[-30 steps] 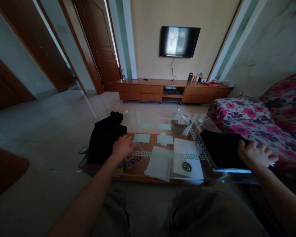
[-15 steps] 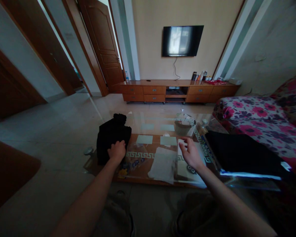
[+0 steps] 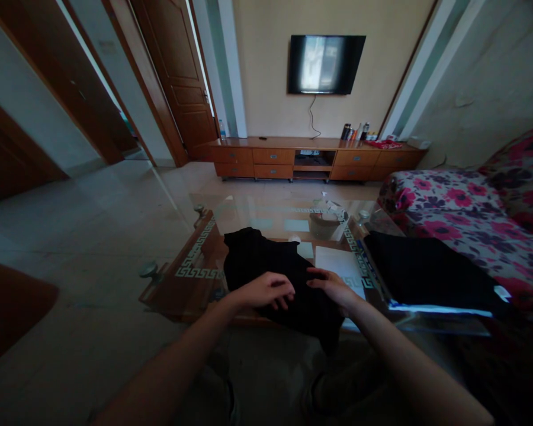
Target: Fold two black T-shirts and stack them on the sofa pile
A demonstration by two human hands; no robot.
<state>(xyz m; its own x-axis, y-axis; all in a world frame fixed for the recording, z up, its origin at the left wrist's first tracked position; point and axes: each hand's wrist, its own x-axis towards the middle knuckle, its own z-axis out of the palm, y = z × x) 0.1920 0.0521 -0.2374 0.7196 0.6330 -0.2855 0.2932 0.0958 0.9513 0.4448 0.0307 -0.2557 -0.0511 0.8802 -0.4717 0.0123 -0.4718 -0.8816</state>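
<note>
— Low in the middle of the frame, what are the hands doing?
— Both rest on a black garment. The left hand lies on top of it with fingers curled, pinching the cloth. The right hand touches its right side, fingers bent on the fabric; whether it truly grips, I cannot tell.
— Where does the garment lie?
— On the near part of a glass coffee table, one corner hanging over the front edge.
— What is around it?
— Just right of it, a white sheet; further right, a dark folded cloth on the table's end. Behind, a small bowl. Far right, a flowered sofa; upper centre, a television above a wooden cabinet.
</note>
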